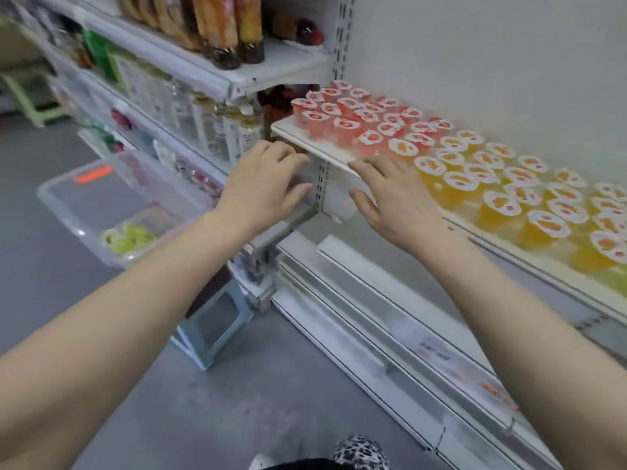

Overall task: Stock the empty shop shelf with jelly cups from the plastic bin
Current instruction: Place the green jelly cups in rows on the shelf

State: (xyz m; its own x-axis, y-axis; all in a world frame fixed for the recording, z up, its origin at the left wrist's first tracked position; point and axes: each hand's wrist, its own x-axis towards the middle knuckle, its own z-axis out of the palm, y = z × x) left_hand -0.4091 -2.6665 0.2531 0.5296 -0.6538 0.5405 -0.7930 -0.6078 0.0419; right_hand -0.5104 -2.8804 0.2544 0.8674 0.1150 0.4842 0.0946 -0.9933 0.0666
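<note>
Both hands were empty: left hand loosely curled off the shelf corner, right hand spread flat with fingertips at its front lip. The shelf was packed with red and orange jelly cups, with a few green ones sitting in the plastic bin down left. They looked light, thin-walled and foil-topped, so I'd guess grab around the sides near the rim, not squeeze the middle.
</note>
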